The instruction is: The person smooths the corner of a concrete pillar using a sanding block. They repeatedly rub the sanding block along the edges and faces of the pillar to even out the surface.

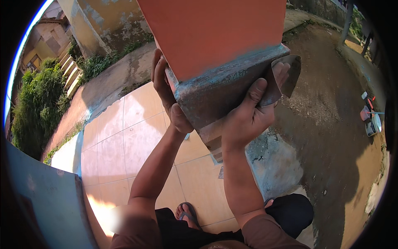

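The right hand (248, 118) is pressing one sheet of sandpaper (286, 76) flat against the grey base (215, 93) of an orange pillar (215, 33), thumb and fingers pinching the sheet near the base's corner edge. The sheet's long axis is running up and to the right, its free end poking past the corner. The left hand (166, 91) is gripping the base's left edge, fingers curled around it. Open tiled floor (124, 137) is lying below left, bare dirt ground (331, 124) to the right.
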Demonstrator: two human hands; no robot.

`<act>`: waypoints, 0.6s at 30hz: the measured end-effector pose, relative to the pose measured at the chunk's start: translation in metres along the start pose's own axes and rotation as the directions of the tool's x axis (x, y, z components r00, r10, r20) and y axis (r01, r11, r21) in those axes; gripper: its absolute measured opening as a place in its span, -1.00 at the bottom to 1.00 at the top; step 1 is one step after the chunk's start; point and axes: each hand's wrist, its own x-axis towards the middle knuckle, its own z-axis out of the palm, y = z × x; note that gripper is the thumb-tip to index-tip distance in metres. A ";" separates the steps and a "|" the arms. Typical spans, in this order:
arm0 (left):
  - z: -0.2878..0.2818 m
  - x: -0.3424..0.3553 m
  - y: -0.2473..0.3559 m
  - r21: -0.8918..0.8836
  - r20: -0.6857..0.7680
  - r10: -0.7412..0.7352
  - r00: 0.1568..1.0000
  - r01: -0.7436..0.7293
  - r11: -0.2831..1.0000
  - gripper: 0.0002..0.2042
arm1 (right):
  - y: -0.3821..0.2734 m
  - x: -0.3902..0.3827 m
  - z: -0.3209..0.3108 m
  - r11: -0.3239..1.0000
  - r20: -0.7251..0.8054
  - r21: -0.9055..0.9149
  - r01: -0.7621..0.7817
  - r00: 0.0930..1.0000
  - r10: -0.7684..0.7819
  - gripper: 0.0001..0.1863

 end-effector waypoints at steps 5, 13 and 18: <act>0.011 0.009 -0.001 -0.057 0.042 0.079 0.996 -0.077 0.995 -0.19 | -0.025 -0.085 0.011 0.939 0.323 -0.132 0.319 0.909 -0.263 -0.44; 0.005 0.000 0.001 -0.063 0.022 0.015 1.000 -0.013 0.998 -0.21 | 0.015 -0.002 0.001 0.999 -0.082 -0.043 0.021 0.996 -0.025 -0.45; -0.002 -0.005 -0.002 -0.085 0.031 -0.011 0.999 0.014 0.996 -0.22 | -0.017 -0.105 0.007 0.950 0.320 -0.130 0.283 0.919 -0.230 -0.45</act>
